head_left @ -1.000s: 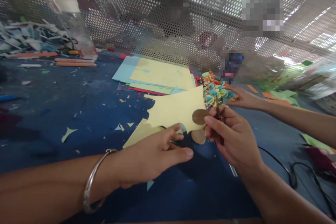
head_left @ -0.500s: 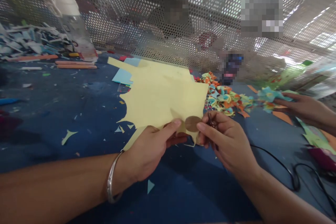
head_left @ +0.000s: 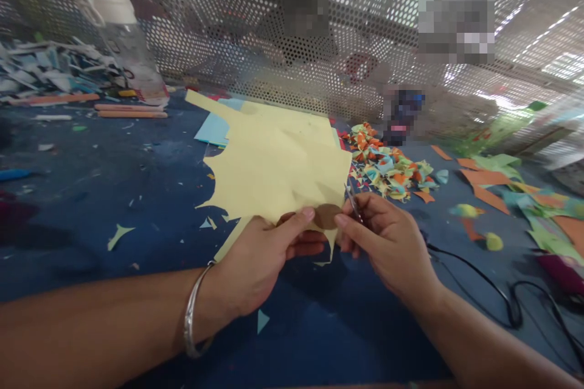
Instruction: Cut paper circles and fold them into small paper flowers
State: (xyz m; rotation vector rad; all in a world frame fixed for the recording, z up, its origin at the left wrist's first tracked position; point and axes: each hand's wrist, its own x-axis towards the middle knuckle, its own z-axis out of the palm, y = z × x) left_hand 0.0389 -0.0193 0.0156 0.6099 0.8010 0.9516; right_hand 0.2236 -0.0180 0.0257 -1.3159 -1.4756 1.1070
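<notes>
My left hand (head_left: 262,258) pinches the lower edge of a pale yellow paper sheet (head_left: 274,170) with a jagged, cut-away left side, holding it raised above the dark blue table (head_left: 114,194). A small brown cardboard disc (head_left: 326,216) lies against the sheet's lower right corner, between my two thumbs. My right hand (head_left: 387,243) is closed around a pair of small scissors (head_left: 353,202), whose blades point up beside the disc and the sheet's right edge.
Stacked coloured paper sheets (head_left: 214,129) lie behind the yellow one. A heap of folded coloured paper pieces (head_left: 387,167) sits to the right, with orange and green scraps (head_left: 497,182) beyond. A bottle (head_left: 123,42) stands far left by paper offcuts. A black cable (head_left: 479,279) runs right. Perforated screen (head_left: 292,24) behind.
I lifted the yellow sheet off the table and turned it upright with my left hand. Another person's hand at the right drew back from the coloured heap and left the view.
</notes>
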